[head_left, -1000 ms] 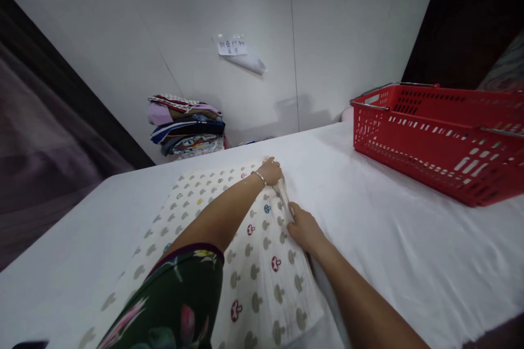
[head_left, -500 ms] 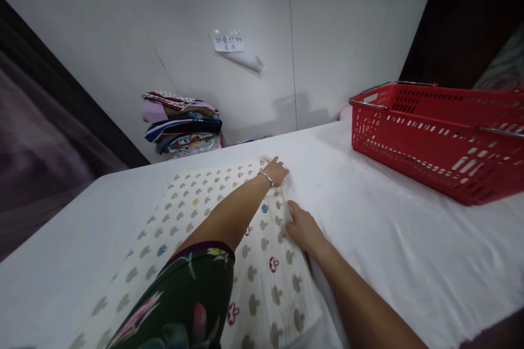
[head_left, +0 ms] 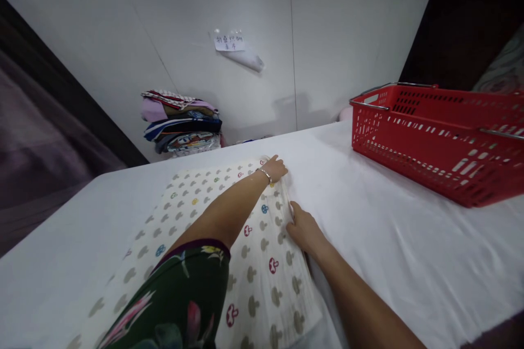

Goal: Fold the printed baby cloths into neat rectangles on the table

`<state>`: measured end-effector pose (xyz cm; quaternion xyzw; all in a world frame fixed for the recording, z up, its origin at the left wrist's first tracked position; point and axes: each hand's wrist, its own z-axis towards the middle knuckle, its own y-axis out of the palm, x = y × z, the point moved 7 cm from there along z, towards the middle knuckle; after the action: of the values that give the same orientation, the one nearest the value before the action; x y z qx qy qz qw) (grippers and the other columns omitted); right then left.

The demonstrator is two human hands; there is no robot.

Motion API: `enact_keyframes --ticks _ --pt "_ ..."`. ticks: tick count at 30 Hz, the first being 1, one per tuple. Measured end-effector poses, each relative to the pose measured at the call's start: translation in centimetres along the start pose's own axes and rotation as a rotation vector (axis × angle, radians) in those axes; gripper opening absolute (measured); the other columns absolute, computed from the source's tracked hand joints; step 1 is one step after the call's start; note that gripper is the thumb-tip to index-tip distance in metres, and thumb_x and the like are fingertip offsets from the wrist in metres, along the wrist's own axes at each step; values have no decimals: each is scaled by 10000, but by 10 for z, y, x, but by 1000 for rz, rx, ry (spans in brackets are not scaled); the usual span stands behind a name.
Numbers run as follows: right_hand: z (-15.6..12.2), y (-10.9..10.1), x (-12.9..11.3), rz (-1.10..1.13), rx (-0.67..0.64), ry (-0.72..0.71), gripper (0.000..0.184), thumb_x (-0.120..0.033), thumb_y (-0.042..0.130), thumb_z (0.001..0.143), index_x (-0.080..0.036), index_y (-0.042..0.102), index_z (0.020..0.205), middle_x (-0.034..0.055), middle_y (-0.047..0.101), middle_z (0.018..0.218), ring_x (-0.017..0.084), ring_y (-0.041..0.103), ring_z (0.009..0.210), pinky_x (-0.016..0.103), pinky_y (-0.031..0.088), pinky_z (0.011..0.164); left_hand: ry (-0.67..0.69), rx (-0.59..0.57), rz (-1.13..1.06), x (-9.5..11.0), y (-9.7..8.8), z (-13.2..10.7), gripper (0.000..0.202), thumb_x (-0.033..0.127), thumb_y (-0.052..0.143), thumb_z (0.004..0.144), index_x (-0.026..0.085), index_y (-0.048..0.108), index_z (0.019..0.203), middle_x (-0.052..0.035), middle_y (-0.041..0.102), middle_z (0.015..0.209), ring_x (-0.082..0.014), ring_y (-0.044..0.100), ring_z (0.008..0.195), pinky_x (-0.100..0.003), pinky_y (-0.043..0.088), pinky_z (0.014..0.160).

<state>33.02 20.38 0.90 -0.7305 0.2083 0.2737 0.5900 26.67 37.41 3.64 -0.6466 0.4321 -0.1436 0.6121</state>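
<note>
A white cloth [head_left: 245, 262] printed with grey, red, blue and yellow mushrooms lies spread on the white-covered table, with a folded strip along its right side. At the far right corner of this strip, my left hand [head_left: 277, 168] is closed on the cloth, fingers bent over the edge and thumb hidden. A silver bracelet circles that wrist, below a dark green flowered sleeve. Nearer to me, my right hand [head_left: 303, 227] pinches the strip's right edge, with its thumb on top and its other fingertips partly hidden.
A red plastic basket [head_left: 426, 144] with metal handles stands on the table [head_left: 368, 229] at the right. Behind the table's far left edge is a stack of folded clothes [head_left: 182, 122]. A paper label [head_left: 229, 42] hangs peeling on the wall.
The view has shifted slightly. Both hands stay at the same places on the cloth, with my left forearm a little further left.
</note>
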Motion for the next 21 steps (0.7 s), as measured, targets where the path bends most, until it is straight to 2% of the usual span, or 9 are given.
enact_keyframes --ticks 6,8,13,18,21 --pt "5 -1 9 14 -15 35 559 -158 453 709 -130 440 1266 106 654 982 232 598 900 282 390 719 2 93 12 -9 -12 -2 212 77 499 743 194 649 837 -72 639 1084 -202 464 1117 -405 210 1042" --pt "7 -3 12 29 -16 53 506 -162 462 702 -134 484 1207 105 656 986 223 595 901 271 388 710 -19 74 -1 -11 -10 0 215 84 515 731 201 644 857 -59 652 1055 -192 457 1136 -395 196 1057" --pt "9 -7 14 31 -24 79 345 -176 474 704 -155 580 1031 84 663 957 195 594 850 246 369 661 -84 34 9 -12 -4 7 225 98 499 759 206 642 895 -52 683 887 -174 548 960 -415 157 1081" --pt "7 -14 15 -76 10 89 449 -173 460 722 -137 525 1165 111 666 952 226 600 868 272 362 673 -124 158 -38 -4 -2 8 233 59 491 758 204 646 856 -48 683 846 -187 527 986 -441 115 1097" --pt "3 -13 14 -155 -4 89 525 -169 447 728 -134 452 1252 123 663 974 249 606 887 289 357 666 -179 227 -109 4 2 5 243 54 470 782 190 644 882 -63 667 953 -189 505 1039 -419 155 1092"
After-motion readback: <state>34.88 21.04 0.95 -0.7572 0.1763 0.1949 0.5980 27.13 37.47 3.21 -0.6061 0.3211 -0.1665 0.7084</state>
